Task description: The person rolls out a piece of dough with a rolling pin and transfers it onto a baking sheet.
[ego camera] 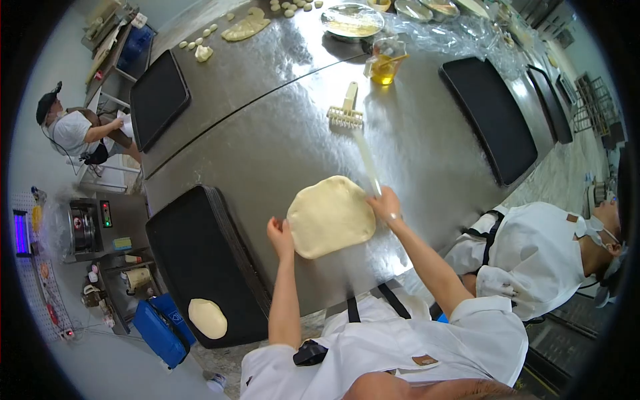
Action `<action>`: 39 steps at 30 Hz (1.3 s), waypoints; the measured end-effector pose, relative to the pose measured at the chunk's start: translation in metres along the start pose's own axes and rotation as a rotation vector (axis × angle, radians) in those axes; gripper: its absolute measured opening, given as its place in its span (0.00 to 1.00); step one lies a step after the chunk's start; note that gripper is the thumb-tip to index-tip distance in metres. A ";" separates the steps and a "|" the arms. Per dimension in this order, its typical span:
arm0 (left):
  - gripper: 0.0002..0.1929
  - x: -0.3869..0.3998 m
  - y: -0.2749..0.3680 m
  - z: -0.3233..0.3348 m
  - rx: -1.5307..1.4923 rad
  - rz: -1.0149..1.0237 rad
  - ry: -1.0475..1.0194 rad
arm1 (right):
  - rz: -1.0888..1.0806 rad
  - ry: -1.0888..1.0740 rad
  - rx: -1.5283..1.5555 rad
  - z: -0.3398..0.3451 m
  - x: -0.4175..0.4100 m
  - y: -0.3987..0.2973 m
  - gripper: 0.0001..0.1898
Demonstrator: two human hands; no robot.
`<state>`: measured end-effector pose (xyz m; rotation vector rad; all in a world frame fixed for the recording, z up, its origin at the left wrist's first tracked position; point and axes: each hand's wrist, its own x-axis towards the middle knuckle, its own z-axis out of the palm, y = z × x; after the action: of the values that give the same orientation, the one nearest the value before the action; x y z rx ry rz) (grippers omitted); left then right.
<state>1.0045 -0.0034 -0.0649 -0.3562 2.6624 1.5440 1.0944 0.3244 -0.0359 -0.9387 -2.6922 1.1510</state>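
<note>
A flattened sheet of pale dough with a rounded, uneven outline is in front of me at the metal table. My left hand has its curled fingers at the dough's left edge. On the opposite edge, the fingertips of my right hand pinch the dough. A narrow, pale, translucent strip runs from beyond my right hand towards a dough docker roller; whether the hand touches the strip is unclear. Farther off stands a clear jug of yellow liquid with a brush-like handle in it.
Stacked black baking trays sit at left, the top one bearing a dough piece. More black trays lie at far left and right. Dough balls and a metal bowl are at the back. A co-worker is close on my right.
</note>
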 end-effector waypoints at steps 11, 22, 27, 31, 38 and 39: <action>0.07 0.067 0.086 -0.070 0.125 -0.004 -1.028 | -0.089 -0.667 0.286 -0.059 0.077 -0.020 0.12; 0.33 0.000 0.060 0.014 0.779 0.530 -0.298 | 0.024 -0.014 -0.069 -0.025 0.005 0.023 0.25; 0.37 -0.112 0.041 0.013 0.997 0.498 -0.661 | 0.366 0.282 0.213 -0.082 -0.113 0.021 0.23; 0.38 -0.113 0.036 0.029 0.949 0.481 -0.698 | 0.379 0.729 0.417 -0.150 -0.167 0.006 0.20; 0.38 -0.112 0.048 0.027 0.979 0.460 -0.694 | 0.191 0.959 0.410 -0.198 -0.215 -0.001 0.17; 0.38 -0.102 0.052 0.027 1.009 0.479 -0.796 | 0.332 0.796 0.315 -0.188 -0.221 0.007 0.19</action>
<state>1.0898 0.0624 -0.0186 0.7909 2.4573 0.0863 1.3315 0.3237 0.1315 -1.4290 -1.7226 0.9221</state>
